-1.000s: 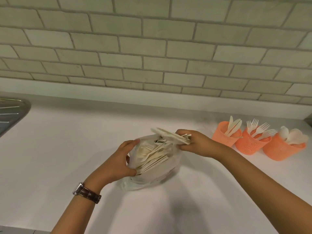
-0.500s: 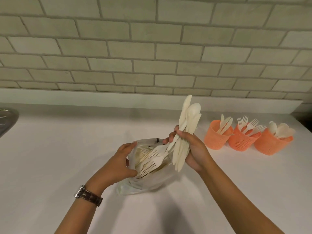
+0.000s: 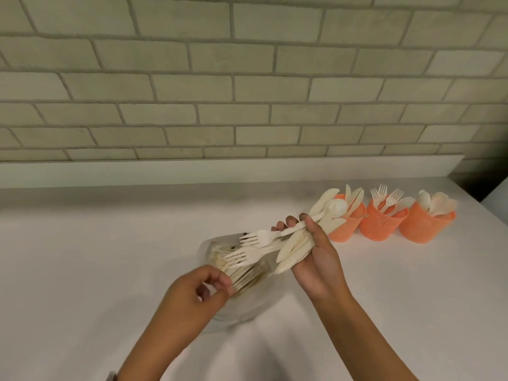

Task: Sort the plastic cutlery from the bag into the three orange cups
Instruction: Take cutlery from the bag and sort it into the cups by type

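Cutlery [image 3: 299,243] fills our right hand [image 3: 316,259]: fingers and thumb curl round a mixed bundle of forks, knives and a spoon, held above the bag [image 3: 247,303]. Half a second ago that bundle stood almost upright. Now it lies slanted, with the fork tines toward 9 o'clock over the bag's mouth and the spoon bowl toward 2 o'clock, overlapping the knife cup [image 3: 347,229] in our view. Our left hand [image 3: 198,295] has left the bag's flank and sits at its 7 o'clock rim, fingers curled against the thumb; whether they pinch the clear film we cannot tell. More cutlery lies in the bag, which rests on the white counter [image 3: 82,270].

The three orange cups stand in a close row at 2 o'clock from the bag: knife cup, then fork cup [image 3: 382,225], then spoon cup [image 3: 424,225] farthest right. Just past the spoon cup, at 3 o'clock, the counter ends at its right edge. The brick wall [image 3: 247,78] and its pale upstand [image 3: 220,171] close off 12 o'clock. Open counter stretches wide from 8 to 10 o'clock, and more lies below the cups at 4 o'clock.
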The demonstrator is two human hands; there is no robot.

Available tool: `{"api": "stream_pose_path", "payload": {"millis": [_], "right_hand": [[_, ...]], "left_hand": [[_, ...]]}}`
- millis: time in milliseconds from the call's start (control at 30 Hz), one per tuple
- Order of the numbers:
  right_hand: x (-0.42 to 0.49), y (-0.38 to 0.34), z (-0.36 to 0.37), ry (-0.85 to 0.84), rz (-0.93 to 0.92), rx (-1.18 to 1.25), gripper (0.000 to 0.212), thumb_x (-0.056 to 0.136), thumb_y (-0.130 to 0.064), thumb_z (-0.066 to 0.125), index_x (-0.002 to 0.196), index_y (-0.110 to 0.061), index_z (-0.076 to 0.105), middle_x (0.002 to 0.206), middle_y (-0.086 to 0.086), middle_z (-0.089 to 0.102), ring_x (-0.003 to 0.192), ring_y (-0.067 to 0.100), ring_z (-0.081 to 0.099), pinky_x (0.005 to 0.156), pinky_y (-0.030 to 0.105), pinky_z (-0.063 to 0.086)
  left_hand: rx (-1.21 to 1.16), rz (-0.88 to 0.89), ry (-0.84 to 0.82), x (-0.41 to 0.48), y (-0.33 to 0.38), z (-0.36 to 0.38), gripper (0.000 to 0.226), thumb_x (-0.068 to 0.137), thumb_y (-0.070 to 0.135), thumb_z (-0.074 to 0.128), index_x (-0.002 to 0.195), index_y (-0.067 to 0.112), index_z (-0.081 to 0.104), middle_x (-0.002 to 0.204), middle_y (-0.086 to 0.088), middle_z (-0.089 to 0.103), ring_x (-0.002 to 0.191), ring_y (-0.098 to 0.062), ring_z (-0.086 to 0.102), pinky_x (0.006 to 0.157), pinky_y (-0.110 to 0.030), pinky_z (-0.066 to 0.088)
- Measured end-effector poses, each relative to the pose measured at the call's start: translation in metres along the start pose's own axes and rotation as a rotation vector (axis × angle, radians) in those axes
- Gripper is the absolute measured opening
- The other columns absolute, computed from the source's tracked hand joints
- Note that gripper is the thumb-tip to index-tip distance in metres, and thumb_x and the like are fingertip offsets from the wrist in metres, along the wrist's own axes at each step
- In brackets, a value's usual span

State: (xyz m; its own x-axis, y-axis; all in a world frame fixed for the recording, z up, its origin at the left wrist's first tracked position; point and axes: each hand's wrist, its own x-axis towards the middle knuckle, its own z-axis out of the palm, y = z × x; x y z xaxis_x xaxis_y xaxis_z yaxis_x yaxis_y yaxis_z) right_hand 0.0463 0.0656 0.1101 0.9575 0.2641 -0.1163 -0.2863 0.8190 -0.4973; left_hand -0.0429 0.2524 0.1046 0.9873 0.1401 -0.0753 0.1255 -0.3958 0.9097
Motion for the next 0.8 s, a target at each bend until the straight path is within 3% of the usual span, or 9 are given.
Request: {"api": "stream_pose_path", "payload": {"millis": [67,133,200,300,367,433,500,700,800], "right_hand": [[-0.004,0.001,0.005,0.000,-0.004,0.017,0.008,0.090,-0.018,0.048,0.085,-0.014,0.053,0.076,0.004,0.058,0.076,0.023,0.067,0.077,0.035,0.058],[-0.008,0.003,0.008,0.015,-0.002,0.031,0.007,0.087,-0.018,0.052,0.084,-0.014,0.057,0.079,0.005,0.062,0.080,0.024,0.069,0.078,0.036,0.058],[-0.010,0.005,0.011,0.026,-0.008,0.048,0.007,0.084,-0.017,0.055,0.083,-0.013,0.061,0.086,0.007,0.063,0.087,0.024,0.069,0.079,0.037,0.058],[-0.012,0.002,0.016,0.032,-0.036,0.020,0.008,0.083,-0.017,0.056,0.079,-0.014,0.063,0.092,0.007,0.062,0.096,0.023,0.067,0.079,0.037,0.057],[-0.015,0.001,0.018,0.017,-0.042,0.002,0.009,0.084,-0.016,0.055,0.080,-0.014,0.063,0.094,0.006,0.061,0.100,0.022,0.066,0.082,0.036,0.057],[-0.019,0.001,0.019,-0.020,-0.026,-0.006,0.009,0.086,-0.015,0.053,0.082,-0.014,0.060,0.095,0.004,0.061,0.108,0.021,0.062,0.081,0.035,0.056],[-0.020,0.001,0.019,-0.055,-0.018,-0.035,0.011,0.088,-0.014,0.050,0.083,-0.013,0.059,0.095,0.004,0.062,0.113,0.021,0.059,0.081,0.036,0.055],[-0.023,-0.007,0.011,-0.155,0.005,-0.121,0.021,0.091,-0.013,0.048,0.084,-0.010,0.067,0.095,0.006,0.066,0.105,0.022,0.062,0.096,0.042,0.048],[-0.021,-0.008,0.008,-0.176,0.001,-0.135,0.016,0.091,-0.013,0.049,0.087,-0.009,0.064,0.097,0.007,0.063,0.108,0.024,0.060,0.097,0.043,0.047]], "left_hand": [[-0.184,-0.048,-0.166,-0.003,0.001,0.027,0.023,0.082,0.010,0.067,0.078,0.031,0.073,0.071,0.009,0.063,0.060,-0.003,0.049,0.053,-0.015,0.043],[-0.379,-0.052,-0.122,0.005,0.004,0.054,0.024,0.085,0.008,0.063,0.092,0.031,0.070,0.082,0.010,0.066,0.068,-0.002,0.054,0.056,-0.017,0.047],[-0.667,-0.066,-0.050,0.012,0.016,0.074,0.021,0.080,0.021,0.069,0.101,0.026,0.067,0.092,0.009,0.071,0.077,-0.003,0.060,0.063,-0.019,0.050],[-1.070,-0.034,-0.003,0.017,0.031,0.089,0.067,0.052,0.045,0.085,0.110,0.017,0.065,0.106,0.000,0.072,0.096,-0.011,0.068,0.071,-0.020,0.054],[-1.218,-0.017,-0.001,0.020,0.038,0.093,0.071,0.059,0.040,0.083,0.118,0.010,0.060,0.116,-0.009,0.068,0.108,-0.020,0.064,0.081,-0.025,0.055],[-1.248,-0.012,-0.013,0.021,0.044,0.098,0.050,0.081,0.031,0.065,0.124,0.007,0.056,0.121,-0.013,0.065,0.114,-0.025,0.061,0.094,-0.034,0.051],[-1.258,-0.049,-0.014,0.023,0.045,0.101,0.035,0.090,0.023,0.049,0.120,0.006,0.058,0.120,-0.015,0.065,0.114,-0.027,0.060,0.098,-0.037,0.048],[-1.210,-0.060,-0.088,0.032,0.042,0.101,0.038,0.095,0.026,0.048,0.127,0.006,0.054,0.128,-0.018,0.058,0.121,-0.030,0.055,0.105,-0.042,0.042],[-1.230,-0.045,-0.072,0.033,0.046,0.101,0.029,0.097,0.016,0.042,0.107,0.011,0.068,0.115,-0.016,0.066,0.112,-0.029,0.061,0.095,-0.037,0.051]]}}
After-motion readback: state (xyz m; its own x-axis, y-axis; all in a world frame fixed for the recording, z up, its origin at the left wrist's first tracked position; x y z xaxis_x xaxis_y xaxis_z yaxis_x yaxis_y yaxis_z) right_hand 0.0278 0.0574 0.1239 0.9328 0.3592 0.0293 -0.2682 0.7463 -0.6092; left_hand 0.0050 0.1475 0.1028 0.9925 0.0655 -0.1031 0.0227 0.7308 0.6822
